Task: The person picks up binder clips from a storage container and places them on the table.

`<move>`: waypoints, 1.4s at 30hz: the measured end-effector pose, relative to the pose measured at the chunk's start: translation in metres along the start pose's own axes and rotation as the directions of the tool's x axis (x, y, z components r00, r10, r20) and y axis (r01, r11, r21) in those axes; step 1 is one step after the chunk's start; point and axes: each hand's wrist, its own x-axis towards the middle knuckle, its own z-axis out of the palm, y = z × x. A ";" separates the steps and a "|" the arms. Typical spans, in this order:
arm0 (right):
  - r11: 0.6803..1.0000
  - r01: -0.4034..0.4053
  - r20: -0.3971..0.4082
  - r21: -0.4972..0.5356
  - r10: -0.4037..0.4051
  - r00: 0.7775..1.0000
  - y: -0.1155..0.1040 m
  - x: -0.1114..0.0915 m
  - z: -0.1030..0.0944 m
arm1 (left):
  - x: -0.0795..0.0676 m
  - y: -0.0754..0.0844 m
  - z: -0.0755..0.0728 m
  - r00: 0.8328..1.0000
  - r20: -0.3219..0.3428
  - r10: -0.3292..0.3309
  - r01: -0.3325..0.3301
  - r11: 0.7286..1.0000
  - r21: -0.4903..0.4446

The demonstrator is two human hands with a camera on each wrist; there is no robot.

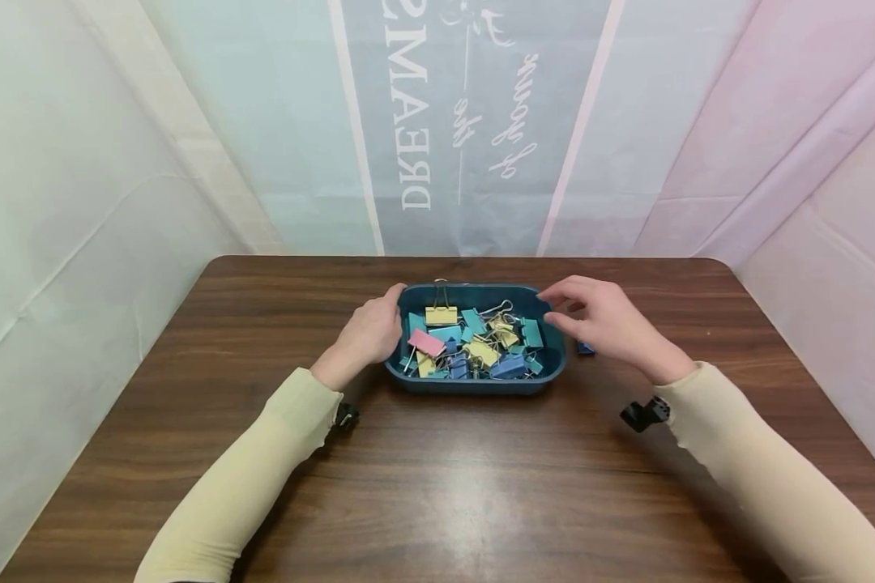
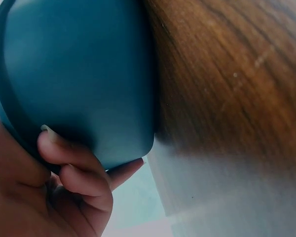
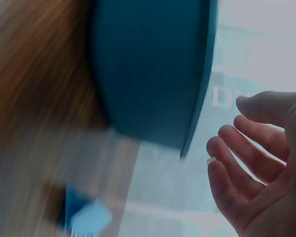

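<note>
A dark teal plastic bin (image 1: pixel 474 387) full of binder clips stands on the table. My left hand (image 1: pixel 370 328) holds its left end at the rim; in the left wrist view, curled fingers (image 2: pixel 71 158) lie against the outer wall. Beside the right rim is my right hand (image 1: pixel 603 317), fingers loosely bent and spread with nothing between them, as the right wrist view shows. Inside the bin are a pink binder clip (image 1: pixel 427 342), yellow ones such as the upright clip (image 1: pixel 441 316), and several teal and blue ones.
A blue binder clip (image 1: pixel 586 348) lies on the brown wooden table (image 1: pixel 437 478), right of the bin and partly under the right hand in the head view. Behind the table's far edge hangs a printed curtain (image 1: pixel 474 162). Pale sheets enclose both sides.
</note>
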 end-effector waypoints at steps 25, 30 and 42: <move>0.996 0.026 0.225 0.080 -0.043 0.973 -0.065 0.050 0.086 | -0.002 -0.002 -0.003 1.000 0.013 -0.005 0.005 1.000 -0.024; 0.999 0.013 0.220 0.047 -0.023 0.975 -0.066 0.054 0.092 | -0.001 -0.001 -0.002 1.000 0.010 -0.008 0.008 1.000 -0.029; 1.000 0.017 0.194 -0.005 -0.016 0.981 -0.068 0.056 0.096 | -0.001 0.001 0.000 1.000 0.002 -0.007 0.007 1.000 -0.028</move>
